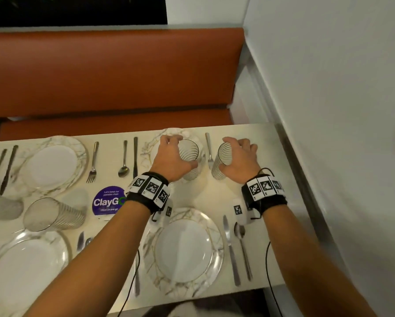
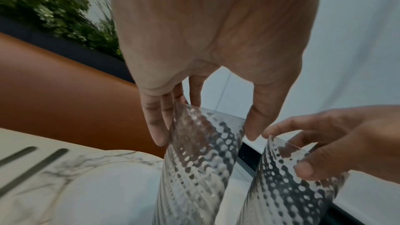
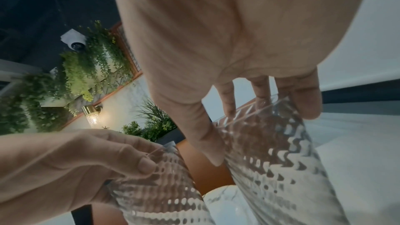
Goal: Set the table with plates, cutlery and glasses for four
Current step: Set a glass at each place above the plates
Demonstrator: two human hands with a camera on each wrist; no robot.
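Two clear ribbed glasses are held side by side at the far right of the table [image 1: 260, 143]. My left hand [image 1: 180, 153] grips one glass [image 1: 190, 154] near its rim, over the far right plate [image 1: 149, 145]. My right hand [image 1: 229, 153] grips the other glass [image 1: 221, 161], just right of a fork [image 1: 209, 149]. The left wrist view shows fingers and thumb of my left hand [image 2: 205, 136] pinching the glass [image 2: 199, 160]. In the right wrist view my right hand [image 3: 259, 134] does the same on its glass [image 3: 281, 160]. Whether the glasses touch the table is unclear.
Three more marbled plates lie at far left [image 1: 52, 165], near left [image 1: 25, 264] and near right [image 1: 185, 250], with cutlery beside them. Another ribbed glass [image 1: 52, 213] lies on its side at left. An orange bench [image 1: 114, 72] runs behind; a white wall [image 1: 329, 88] stands right.
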